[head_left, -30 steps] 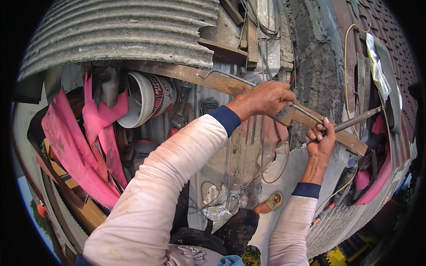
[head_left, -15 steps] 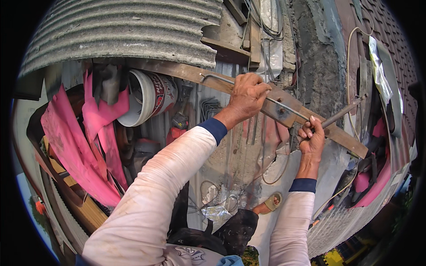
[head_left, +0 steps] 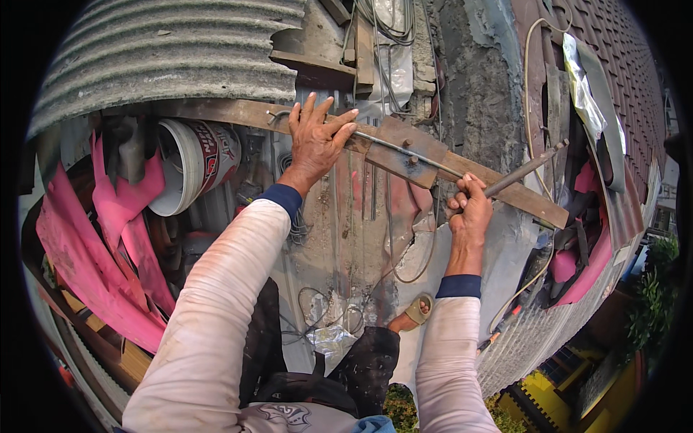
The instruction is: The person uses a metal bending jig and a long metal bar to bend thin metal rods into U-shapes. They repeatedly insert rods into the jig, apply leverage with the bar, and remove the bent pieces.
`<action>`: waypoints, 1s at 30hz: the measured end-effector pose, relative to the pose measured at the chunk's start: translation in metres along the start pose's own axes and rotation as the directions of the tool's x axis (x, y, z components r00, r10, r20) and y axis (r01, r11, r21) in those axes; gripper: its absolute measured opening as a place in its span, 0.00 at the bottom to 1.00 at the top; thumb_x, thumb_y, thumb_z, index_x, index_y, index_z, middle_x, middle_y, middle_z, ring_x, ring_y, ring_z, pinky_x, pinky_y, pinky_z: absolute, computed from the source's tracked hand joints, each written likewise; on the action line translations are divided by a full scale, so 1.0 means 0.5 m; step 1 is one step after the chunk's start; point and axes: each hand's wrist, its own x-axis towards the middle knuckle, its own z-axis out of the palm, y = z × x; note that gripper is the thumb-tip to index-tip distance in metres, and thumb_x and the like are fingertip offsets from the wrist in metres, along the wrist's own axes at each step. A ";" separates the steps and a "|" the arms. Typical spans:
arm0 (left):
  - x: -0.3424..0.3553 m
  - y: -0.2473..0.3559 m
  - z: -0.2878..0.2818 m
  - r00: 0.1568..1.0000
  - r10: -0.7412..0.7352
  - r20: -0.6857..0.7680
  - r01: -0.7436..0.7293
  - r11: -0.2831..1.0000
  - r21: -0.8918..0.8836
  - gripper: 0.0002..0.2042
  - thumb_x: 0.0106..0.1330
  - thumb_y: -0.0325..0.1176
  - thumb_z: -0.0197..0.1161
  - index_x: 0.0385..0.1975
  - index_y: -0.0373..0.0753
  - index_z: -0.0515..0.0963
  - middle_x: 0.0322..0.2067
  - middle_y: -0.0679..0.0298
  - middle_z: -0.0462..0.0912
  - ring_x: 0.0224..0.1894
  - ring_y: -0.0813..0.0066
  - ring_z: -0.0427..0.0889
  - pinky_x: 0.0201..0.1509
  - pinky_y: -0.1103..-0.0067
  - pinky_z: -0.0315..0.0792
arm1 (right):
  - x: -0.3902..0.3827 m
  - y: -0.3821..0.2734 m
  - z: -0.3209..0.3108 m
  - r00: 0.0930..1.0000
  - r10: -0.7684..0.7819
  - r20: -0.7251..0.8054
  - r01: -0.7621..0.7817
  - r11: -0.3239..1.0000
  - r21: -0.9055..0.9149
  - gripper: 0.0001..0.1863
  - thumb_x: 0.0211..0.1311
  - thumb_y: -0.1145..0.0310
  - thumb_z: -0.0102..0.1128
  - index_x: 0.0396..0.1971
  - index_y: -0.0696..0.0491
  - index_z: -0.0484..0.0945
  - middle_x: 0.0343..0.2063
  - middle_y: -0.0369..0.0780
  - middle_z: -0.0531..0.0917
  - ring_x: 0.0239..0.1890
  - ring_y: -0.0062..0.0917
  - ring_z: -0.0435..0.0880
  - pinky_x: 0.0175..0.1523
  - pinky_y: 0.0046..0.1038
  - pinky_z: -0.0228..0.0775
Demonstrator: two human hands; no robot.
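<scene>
A long wooden plank (head_left: 543,208) lies across the work area, with a brown plate (head_left: 393,131) on it that carries short pegs. Along them runs a thin metal rod (head_left: 439,165), its left end bent into a small hook. My left hand (head_left: 316,144) lies over the rod near that hook, palm down, fingers spread. At the rod's other end my right hand (head_left: 469,208) is closed round the near end of a thick metal bar (head_left: 527,169), which slants up to the right. Its fingers hide where rod and bar meet.
Corrugated roofing (head_left: 173,50) covers the upper left. Below it lie a white bucket (head_left: 177,169) on its side and pink sheeting (head_left: 94,267). Coiled wire (head_left: 393,32) sits at the top. A tiled roof (head_left: 613,43) and a drop are at the right.
My left hand has gone from gripping the rod to lying on it with spread fingers. My right hand still holds the bar. The whole view has shifted, so things appear farther left.
</scene>
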 end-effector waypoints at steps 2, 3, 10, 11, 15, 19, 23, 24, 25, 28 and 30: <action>0.002 -0.001 0.000 1.000 0.016 -0.009 -0.016 1.000 0.003 0.16 0.81 0.54 0.63 0.60 0.65 0.91 0.71 0.52 0.80 0.83 0.46 0.60 0.88 0.49 0.37 | 0.000 0.003 -0.003 1.000 -0.013 -0.016 0.012 0.999 -0.046 0.09 0.73 0.75 0.68 0.50 0.56 0.81 0.32 0.40 0.87 0.18 0.15 0.70 0.23 0.25 0.63; 0.002 -0.002 0.000 1.000 0.022 -0.014 -0.022 1.000 0.002 0.16 0.81 0.54 0.63 0.61 0.65 0.90 0.70 0.52 0.80 0.83 0.46 0.60 0.88 0.49 0.37 | -0.001 0.005 -0.004 1.000 -0.028 -0.002 0.028 0.998 -0.059 0.09 0.74 0.75 0.67 0.50 0.56 0.81 0.32 0.41 0.87 0.18 0.15 0.71 0.23 0.25 0.63; 0.008 -0.010 0.004 0.999 0.054 0.006 -0.054 0.998 0.015 0.17 0.81 0.56 0.62 0.62 0.66 0.89 0.69 0.52 0.81 0.82 0.46 0.62 0.88 0.49 0.39 | -0.014 0.010 -0.009 0.999 -0.035 0.001 0.035 0.998 -0.051 0.08 0.76 0.76 0.65 0.51 0.55 0.82 0.36 0.43 0.90 0.18 0.13 0.70 0.24 0.23 0.63; 0.008 -0.009 0.003 0.998 0.056 -0.002 -0.056 0.998 0.018 0.18 0.81 0.57 0.61 0.62 0.66 0.89 0.69 0.52 0.81 0.82 0.46 0.63 0.88 0.49 0.39 | -0.016 0.010 -0.009 1.000 -0.011 -0.014 0.010 1.000 -0.026 0.08 0.76 0.76 0.64 0.51 0.55 0.82 0.37 0.43 0.90 0.18 0.13 0.69 0.25 0.22 0.63; 0.008 -0.010 0.000 0.997 0.075 0.008 -0.075 0.997 0.013 0.18 0.81 0.57 0.61 0.62 0.65 0.89 0.69 0.52 0.81 0.82 0.47 0.64 0.88 0.50 0.41 | -0.019 0.010 -0.008 1.000 -0.007 -0.013 0.007 1.000 -0.001 0.08 0.77 0.76 0.64 0.52 0.55 0.82 0.38 0.43 0.90 0.19 0.13 0.70 0.25 0.22 0.63; 0.015 -0.012 0.000 0.994 0.104 0.022 -0.105 0.994 0.039 0.18 0.82 0.56 0.60 0.64 0.64 0.88 0.68 0.54 0.82 0.82 0.48 0.65 0.88 0.50 0.41 | -0.024 0.014 -0.014 1.000 -0.019 0.020 0.020 0.999 -0.025 0.08 0.77 0.75 0.64 0.51 0.55 0.82 0.37 0.43 0.90 0.19 0.13 0.70 0.25 0.22 0.63; 0.051 -0.022 0.007 0.985 0.169 0.044 -0.170 0.985 0.024 0.18 0.82 0.54 0.60 0.63 0.62 0.89 0.66 0.54 0.83 0.81 0.48 0.66 0.89 0.51 0.43 | -0.042 0.030 -0.024 0.999 -0.048 0.011 0.049 0.999 -0.022 0.07 0.77 0.75 0.65 0.50 0.56 0.81 0.36 0.44 0.90 0.19 0.15 0.72 0.24 0.24 0.65; 0.060 -0.025 0.008 0.982 0.180 0.058 -0.182 0.983 0.027 0.18 0.82 0.54 0.60 0.63 0.62 0.89 0.66 0.54 0.83 0.81 0.48 0.66 0.89 0.51 0.44 | -0.048 0.035 -0.024 0.999 -0.052 0.015 0.052 0.999 -0.001 0.07 0.77 0.75 0.65 0.50 0.56 0.81 0.35 0.45 0.90 0.19 0.15 0.72 0.24 0.24 0.66; 0.068 -0.026 0.008 0.977 0.208 0.048 -0.209 0.978 0.018 0.17 0.82 0.53 0.62 0.62 0.60 0.89 0.65 0.53 0.84 0.80 0.48 0.67 0.89 0.51 0.47 | -0.055 0.038 -0.025 0.999 -0.046 0.015 0.046 0.999 0.021 0.06 0.78 0.76 0.65 0.50 0.56 0.81 0.35 0.45 0.90 0.19 0.16 0.72 0.24 0.24 0.66; 0.086 -0.028 0.011 0.971 0.228 0.069 -0.228 0.974 -0.006 0.17 0.81 0.51 0.63 0.61 0.56 0.90 0.64 0.53 0.84 0.80 0.49 0.67 0.89 0.51 0.47 | -0.072 0.048 -0.023 1.000 -0.021 -0.017 0.022 0.997 0.072 0.07 0.78 0.76 0.63 0.51 0.56 0.81 0.38 0.45 0.89 0.19 0.15 0.70 0.26 0.23 0.64; 0.094 -0.029 0.013 0.963 0.268 0.012 -0.267 0.963 -0.042 0.15 0.78 0.50 0.67 0.54 0.51 0.92 0.56 0.56 0.86 0.74 0.50 0.74 0.88 0.51 0.49 | -0.076 0.050 -0.020 0.999 -0.026 -0.031 0.028 0.997 0.074 0.06 0.79 0.76 0.63 0.51 0.56 0.81 0.38 0.46 0.89 0.19 0.15 0.71 0.26 0.23 0.65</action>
